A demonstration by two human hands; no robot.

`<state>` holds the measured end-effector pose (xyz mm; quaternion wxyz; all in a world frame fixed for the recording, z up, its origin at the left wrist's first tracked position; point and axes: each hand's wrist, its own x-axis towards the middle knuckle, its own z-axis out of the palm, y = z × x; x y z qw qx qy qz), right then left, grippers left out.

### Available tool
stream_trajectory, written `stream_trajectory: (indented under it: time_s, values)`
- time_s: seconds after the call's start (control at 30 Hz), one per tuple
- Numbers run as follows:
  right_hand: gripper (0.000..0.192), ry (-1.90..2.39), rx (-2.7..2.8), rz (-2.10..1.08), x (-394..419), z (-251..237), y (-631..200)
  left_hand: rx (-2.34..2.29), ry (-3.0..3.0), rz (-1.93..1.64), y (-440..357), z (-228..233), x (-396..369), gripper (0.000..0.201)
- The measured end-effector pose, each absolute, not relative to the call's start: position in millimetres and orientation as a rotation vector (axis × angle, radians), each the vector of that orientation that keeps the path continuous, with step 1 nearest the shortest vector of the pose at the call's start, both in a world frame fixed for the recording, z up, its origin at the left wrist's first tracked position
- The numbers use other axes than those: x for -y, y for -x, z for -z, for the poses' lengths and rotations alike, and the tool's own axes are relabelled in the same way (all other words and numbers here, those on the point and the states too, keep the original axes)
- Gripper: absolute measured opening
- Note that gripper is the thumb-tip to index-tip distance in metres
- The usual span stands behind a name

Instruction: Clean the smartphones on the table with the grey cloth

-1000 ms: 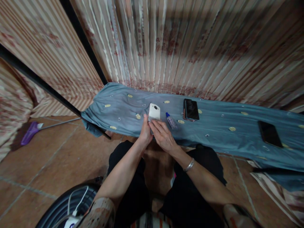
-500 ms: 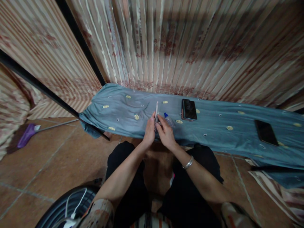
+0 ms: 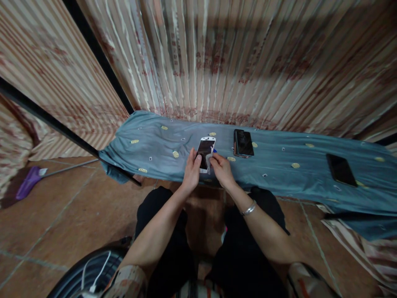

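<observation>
My left hand (image 3: 192, 170) is closed on a white smartphone (image 3: 206, 154), its thumb lying over the dark screen. The phone is tilted so its front faces me, above the cloth-covered bench (image 3: 161, 153). At the phone's right edge my right hand (image 3: 222, 169) pinches a thin grey cloth (image 3: 209, 166), which hangs down beside the phone. Behind the right fingers a bit of a blue cap (image 3: 214, 151) shows; the rest of that small bottle is hidden.
A stack of dark phones (image 3: 243, 143) lies right of my hands, and another black phone (image 3: 341, 170) farther right. Black poles (image 3: 102, 62) slant at the left. A purple broom (image 3: 28, 182) lies on the tiled floor. A black coiled hose (image 3: 71, 277) with a white cable is at lower left.
The phone, edge-on before, has been turned so its screen faces me. My right hand has shifted slightly right, covering most of the blue-capped bottle. The view has moved slightly.
</observation>
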<state>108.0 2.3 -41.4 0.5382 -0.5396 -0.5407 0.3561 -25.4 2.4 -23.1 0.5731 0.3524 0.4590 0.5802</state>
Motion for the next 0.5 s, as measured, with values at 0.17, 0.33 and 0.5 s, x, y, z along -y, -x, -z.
stream_trajectory:
  time_s: [0.17,0.33,0.5]
  values:
    - [0.018,1.223,1.064,-1.048,-3.0,41.7,-108.2,-1.027,-0.678,-1.410,36.4,25.7,-16.5,0.030]
    - [0.021,1.147,0.916,-1.159,-2.6,39.6,-106.8,-0.924,-0.510,-1.301,45.6,25.9,-25.9,0.017]
    - [0.027,1.118,0.957,-1.244,-1.0,42.5,-106.4,-0.868,-0.379,-1.149,44.7,20.0,-22.2,0.017]
